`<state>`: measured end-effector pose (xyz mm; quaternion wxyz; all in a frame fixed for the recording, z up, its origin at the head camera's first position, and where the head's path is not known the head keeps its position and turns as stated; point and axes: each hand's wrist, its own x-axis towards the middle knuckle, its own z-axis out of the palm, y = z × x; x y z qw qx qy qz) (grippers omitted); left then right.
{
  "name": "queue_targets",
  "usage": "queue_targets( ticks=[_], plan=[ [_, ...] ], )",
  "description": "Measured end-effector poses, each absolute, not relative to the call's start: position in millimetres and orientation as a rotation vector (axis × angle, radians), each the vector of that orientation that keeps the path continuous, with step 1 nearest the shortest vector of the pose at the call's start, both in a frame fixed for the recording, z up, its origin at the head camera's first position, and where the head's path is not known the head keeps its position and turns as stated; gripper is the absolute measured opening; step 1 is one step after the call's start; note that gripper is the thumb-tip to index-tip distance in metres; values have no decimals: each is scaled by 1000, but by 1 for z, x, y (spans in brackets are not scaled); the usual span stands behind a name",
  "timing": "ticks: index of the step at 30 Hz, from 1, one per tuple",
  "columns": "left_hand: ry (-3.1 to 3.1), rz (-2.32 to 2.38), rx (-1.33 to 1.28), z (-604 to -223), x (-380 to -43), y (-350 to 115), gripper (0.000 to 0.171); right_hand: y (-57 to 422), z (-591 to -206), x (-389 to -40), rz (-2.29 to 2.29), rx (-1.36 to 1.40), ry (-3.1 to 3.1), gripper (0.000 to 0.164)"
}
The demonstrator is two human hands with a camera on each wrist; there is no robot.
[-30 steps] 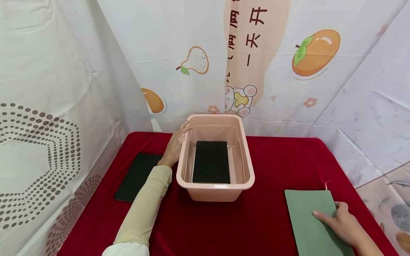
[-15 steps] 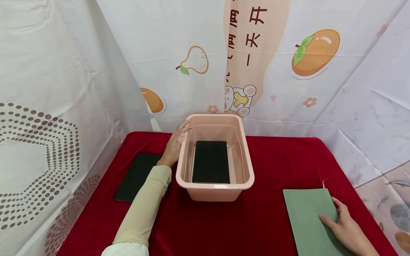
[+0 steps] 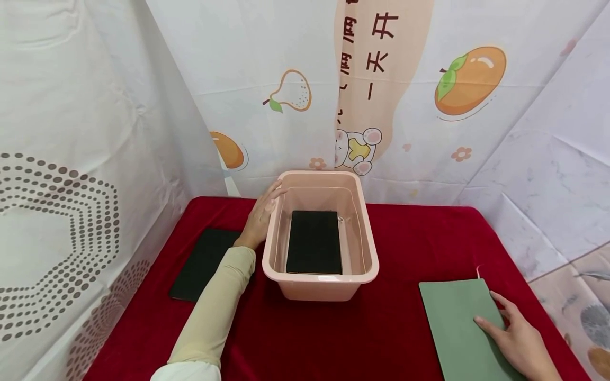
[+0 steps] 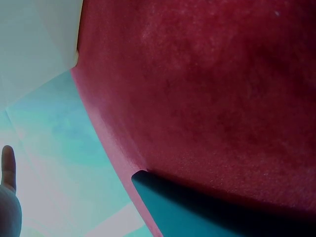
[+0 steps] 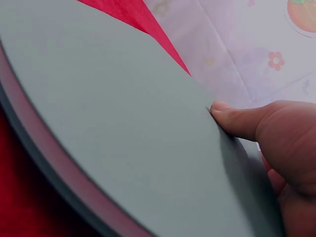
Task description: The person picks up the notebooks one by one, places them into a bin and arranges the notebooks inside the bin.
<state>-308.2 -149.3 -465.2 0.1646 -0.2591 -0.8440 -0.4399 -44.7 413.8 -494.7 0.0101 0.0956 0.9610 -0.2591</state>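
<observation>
A pink plastic basin [image 3: 321,291] stands mid-table with a black notebook [image 3: 313,242] lying in it. My left hand [image 3: 259,217] rests against the basin's left wall and rim, fingers extended; the left wrist view catches only a finger and part of that hand at its edge. On the right, my right hand [image 3: 517,333] grips the right edge of a green notebook [image 3: 464,323], its thumb on the cover and its other fingers partly hidden at the edge. In the right wrist view the thumb [image 5: 237,121] presses on the green cover, and the notebook's page edges show at lower left.
A second black notebook [image 3: 202,264] lies on the left, partly covered by my left forearm. The table wears a red cloth [image 3: 381,328]. Printed white curtains [image 3: 405,132] hang behind and at both sides.
The green notebook has shifted slightly left, its top edge tilting a little. My right hand has changed its place on the notebook's right edge slightly. My left hand and the basin hold still.
</observation>
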Motion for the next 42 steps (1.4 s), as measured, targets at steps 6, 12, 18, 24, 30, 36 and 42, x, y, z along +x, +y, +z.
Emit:
queue_targets(
  ticks=[6,12,18,24,30,36,42],
  plan=[
    [-2408,-1253,-733,-466,-310,-150,54,413,-490,-47,-814,313,3051,84],
    [-2381,-1283,-738,-462,-312,-150,57,414,-482,-56,-822,320,3047,86],
    [-2375,-1293,-740,-462,-311,-150,55,413,-477,-57,-892,335,3043,85],
    [-2379,-1293,-751,-465,-310,-148,54,408,-474,-62,-938,354,3064,82],
    [-2366,-1286,-756,-466,-311,-149,55,403,-468,-73,-988,356,3057,82],
    [-2378,-1287,-748,-467,-311,-149,54,398,-461,-82,-1023,340,3068,82],
    [-2381,-1290,-753,-467,-311,-149,55,392,-452,-92,-1066,308,3089,82]
  ],
)
